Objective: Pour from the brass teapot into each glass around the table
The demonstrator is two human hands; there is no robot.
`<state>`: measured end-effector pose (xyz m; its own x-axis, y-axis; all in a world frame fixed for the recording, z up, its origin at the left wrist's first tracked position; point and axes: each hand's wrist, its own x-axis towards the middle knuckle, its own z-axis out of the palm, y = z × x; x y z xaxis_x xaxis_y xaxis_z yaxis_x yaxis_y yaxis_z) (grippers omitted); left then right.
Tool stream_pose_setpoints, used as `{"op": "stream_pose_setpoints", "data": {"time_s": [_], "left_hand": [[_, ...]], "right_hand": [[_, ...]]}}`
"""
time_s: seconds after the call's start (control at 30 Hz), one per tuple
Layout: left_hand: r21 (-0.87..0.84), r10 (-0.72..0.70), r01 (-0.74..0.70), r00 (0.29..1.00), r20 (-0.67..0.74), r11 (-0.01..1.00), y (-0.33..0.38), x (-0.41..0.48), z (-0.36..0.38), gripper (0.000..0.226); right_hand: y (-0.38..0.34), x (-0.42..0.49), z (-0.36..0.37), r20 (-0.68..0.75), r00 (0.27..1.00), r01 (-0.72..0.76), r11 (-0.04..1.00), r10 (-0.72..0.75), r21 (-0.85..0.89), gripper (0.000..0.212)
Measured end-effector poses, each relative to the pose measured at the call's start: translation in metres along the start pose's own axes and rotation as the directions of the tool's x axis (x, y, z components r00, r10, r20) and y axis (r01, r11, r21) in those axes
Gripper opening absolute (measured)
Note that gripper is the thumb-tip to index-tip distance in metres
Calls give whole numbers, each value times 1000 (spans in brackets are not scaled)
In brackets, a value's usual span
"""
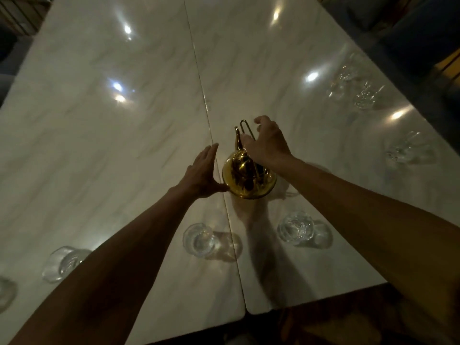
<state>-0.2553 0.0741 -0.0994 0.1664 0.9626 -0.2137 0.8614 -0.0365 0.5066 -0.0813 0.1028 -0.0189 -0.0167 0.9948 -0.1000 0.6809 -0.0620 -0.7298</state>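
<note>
Your left hand (199, 170) is flat and open, thumb touching the brass teapot (249, 180) just to its right. Your right hand (267, 145) hovers above the teapot, fingers spread around the handle (245, 127) (not closed). A glass (199, 239) stands behind your left wrist.

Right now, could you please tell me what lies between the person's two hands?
The brass teapot stands between the left hand and the right hand, in the head view; the left thumb touches it.

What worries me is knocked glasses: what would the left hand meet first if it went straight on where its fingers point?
Probably nothing: the left hand points along the table seam, passing just left of the brass teapot spout; depth is unclear.
</note>
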Motion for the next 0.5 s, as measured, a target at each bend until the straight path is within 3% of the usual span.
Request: {"op": "stream_pose_setpoints", "data": {"time_s": [0.1, 0.3, 0.4, 0.5], "left_hand": [[8, -49, 50, 996, -76, 999, -10, -25, -37, 122], [-13, -197, 202, 938, -285, 979, -46, -107, -130, 119], [-33, -294, 307, 866, -405, 951, -73, -165, -175, 117], [-44, -388, 436, 744, -544, 899, -89, -235, -224, 113]], "right_hand": [[-28, -2, -7, -20, 990, 134, 987, -136, -86, 56], [-121, -7, 5, 99, 935, 351, 926, -340, -142, 59], [-174, -19, 29, 189, 868, 489, 857, -459, -166, 62], [-237, -43, 53, 253, 765, 635, 759, -592, -145, 67]]}}
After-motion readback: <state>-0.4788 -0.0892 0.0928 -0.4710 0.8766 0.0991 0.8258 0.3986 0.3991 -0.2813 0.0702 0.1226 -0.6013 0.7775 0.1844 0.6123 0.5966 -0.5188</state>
